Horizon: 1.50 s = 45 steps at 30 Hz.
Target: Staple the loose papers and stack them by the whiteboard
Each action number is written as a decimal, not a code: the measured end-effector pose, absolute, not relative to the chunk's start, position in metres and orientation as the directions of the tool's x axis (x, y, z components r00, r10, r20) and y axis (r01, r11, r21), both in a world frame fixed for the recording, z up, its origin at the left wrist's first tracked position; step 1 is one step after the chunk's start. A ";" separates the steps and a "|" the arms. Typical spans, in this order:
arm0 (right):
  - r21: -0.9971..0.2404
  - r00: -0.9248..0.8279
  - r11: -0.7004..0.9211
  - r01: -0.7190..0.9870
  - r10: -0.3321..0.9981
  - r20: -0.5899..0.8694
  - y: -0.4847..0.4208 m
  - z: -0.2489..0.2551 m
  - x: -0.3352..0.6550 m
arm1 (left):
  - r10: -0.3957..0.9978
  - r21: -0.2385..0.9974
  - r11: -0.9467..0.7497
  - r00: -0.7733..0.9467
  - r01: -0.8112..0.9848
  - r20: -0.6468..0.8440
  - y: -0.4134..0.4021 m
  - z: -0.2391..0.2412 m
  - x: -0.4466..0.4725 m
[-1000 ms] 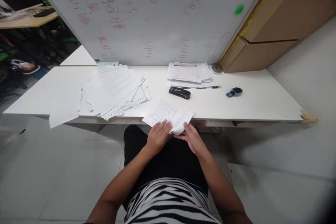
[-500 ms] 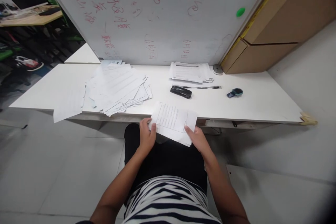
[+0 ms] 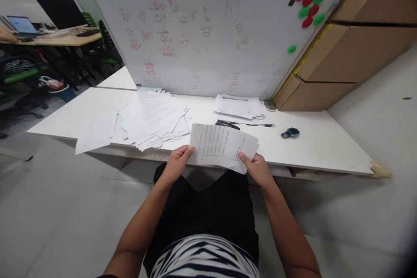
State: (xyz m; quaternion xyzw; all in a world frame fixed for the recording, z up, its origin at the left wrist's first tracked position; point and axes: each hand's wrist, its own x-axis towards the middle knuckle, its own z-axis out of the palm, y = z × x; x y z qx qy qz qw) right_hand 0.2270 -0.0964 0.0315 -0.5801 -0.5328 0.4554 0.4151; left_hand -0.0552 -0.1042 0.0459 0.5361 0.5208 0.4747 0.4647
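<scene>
Between my two hands I hold a few printed paper sheets (image 3: pixel 218 145) above the desk's front edge. My left hand (image 3: pixel 179 158) pinches their left side, thumb on top. On the right side my right hand (image 3: pixel 257 167) grips them the same way; the fingers beneath are hidden. The sheets fan apart slightly at the right. Behind them a black stapler (image 3: pixel 228 124) is partly covered. To the left, a messy spread of loose papers (image 3: pixel 150 117) lies on the desk, and a neater paper stack (image 3: pixel 237 106) rests at the back.
The white desk (image 3: pixel 312 152) also bears a smartwatch (image 3: pixel 290 133) on the right and a grey mouse-like object (image 3: pixel 270 105) at the back. A whiteboard (image 3: pixel 208 69) with magnets stands behind, beside stacked cardboard boxes (image 3: pixel 352 52). Someone's arm (image 3: pixel 8 34) shows at far left.
Both hands have raised the sheets up and a little to the right, so they now partly cover the stapler. The sheets fan out more at the right. The head view has tilted up.
</scene>
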 end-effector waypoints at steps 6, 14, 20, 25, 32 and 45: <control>-0.958 0.115 0.052 0.283 0.989 0.088 -0.075 0.049 0.220 | 0.972 0.950 -0.222 -0.027 0.217 0.234 -0.077 0.058 -0.045; -0.989 0.166 0.032 0.141 0.984 0.056 -0.046 0.024 0.197 | 0.968 0.896 -0.189 -0.079 0.401 0.240 -0.055 0.036 -0.032; -0.979 0.138 0.102 0.174 0.982 0.127 -0.051 0.032 0.192 | 0.968 0.918 -0.246 0.027 0.311 0.250 -0.054 0.045 -0.026; -0.978 0.147 0.082 0.190 0.983 0.111 -0.057 0.035 0.187 | 0.970 0.958 -0.242 0.042 0.156 0.238 -0.050 0.042 -0.023; -0.980 0.265 0.023 0.197 0.961 0.076 -0.068 0.018 0.182 | 0.977 0.968 -0.210 0.060 0.135 0.204 -0.065 0.025 -0.025; -0.968 0.282 0.083 0.238 0.948 0.151 -0.104 0.023 0.179 | 0.962 0.967 -0.251 0.121 0.054 0.243 -0.074 0.027 -0.015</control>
